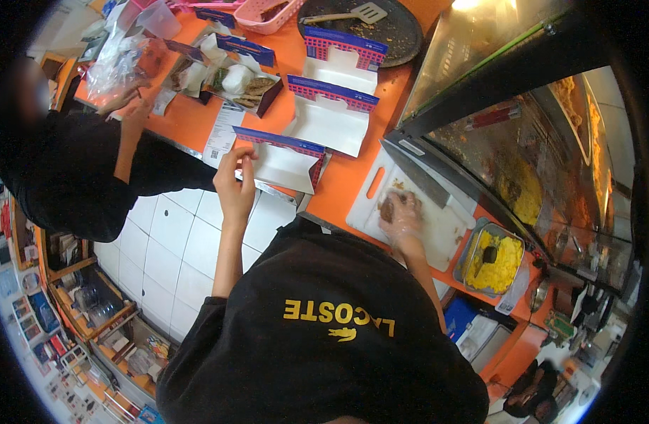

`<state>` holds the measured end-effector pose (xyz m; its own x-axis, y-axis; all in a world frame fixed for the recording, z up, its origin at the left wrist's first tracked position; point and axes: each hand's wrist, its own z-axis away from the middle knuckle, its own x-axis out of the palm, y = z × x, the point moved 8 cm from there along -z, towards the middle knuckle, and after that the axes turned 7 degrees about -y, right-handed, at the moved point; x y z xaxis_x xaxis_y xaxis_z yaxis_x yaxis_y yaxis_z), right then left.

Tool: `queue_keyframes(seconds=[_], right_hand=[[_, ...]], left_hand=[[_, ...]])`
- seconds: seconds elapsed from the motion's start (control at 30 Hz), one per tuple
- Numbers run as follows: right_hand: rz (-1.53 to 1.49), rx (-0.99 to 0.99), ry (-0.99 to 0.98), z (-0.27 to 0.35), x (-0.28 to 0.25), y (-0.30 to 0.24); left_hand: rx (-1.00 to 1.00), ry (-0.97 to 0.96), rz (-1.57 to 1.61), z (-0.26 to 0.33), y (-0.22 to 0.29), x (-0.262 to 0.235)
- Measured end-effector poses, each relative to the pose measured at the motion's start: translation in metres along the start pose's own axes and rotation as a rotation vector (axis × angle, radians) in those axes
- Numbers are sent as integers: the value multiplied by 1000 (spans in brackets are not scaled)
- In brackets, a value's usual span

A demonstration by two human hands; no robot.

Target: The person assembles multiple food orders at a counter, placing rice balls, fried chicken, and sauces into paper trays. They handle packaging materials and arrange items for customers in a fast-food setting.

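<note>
My right hand (pixel 403 220), in a clear plastic glove, closes around a browned piece of cooked meat (pixel 386 210) on the white cutting board (pixel 369 205). Just beyond it lies a wide-bladed knife (pixel 417 177). At the counter's near edge, my bare left hand (pixel 236 177) is raised with its fingers loosely bent and apart, holding nothing. It is beside an opened cardboard food box (pixel 285 169), white inside with a blue and pink flap. A second open box (pixel 331 127) and a third box (pixel 342 71) stand behind it, white inside.
Filled food boxes (pixel 246 81) and a paper receipt (pixel 224 131) are farther left. A black round pan (pixel 409 32) with a spatula (pixel 367 12) sits at the back. Right are a glass display case (pixel 480 120) and a tub of yellow food (pixel 495 258). Another person (pixel 63 169) works at left.
</note>
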<state>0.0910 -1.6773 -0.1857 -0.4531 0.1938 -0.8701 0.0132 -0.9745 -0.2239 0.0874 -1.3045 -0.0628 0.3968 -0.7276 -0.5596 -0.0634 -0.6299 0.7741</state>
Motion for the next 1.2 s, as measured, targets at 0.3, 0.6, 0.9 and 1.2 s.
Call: queue_keyframes(seconds=[0.3, 0.6, 0.9, 1.2], right_hand=[[-125, -133, 99, 7, -14, 33], [21, 40, -60, 13, -14, 31], [21, 58, -7, 9, -3, 43], [-83, 54, -47, 12, -15, 36]], left_hand=[[-374, -342, -169, 27, -83, 64], [-242, -232, -280, 32, -41, 73], [-387, -431, -361, 44, -49, 84], [-417, -514, -513, 31, 10, 66]])
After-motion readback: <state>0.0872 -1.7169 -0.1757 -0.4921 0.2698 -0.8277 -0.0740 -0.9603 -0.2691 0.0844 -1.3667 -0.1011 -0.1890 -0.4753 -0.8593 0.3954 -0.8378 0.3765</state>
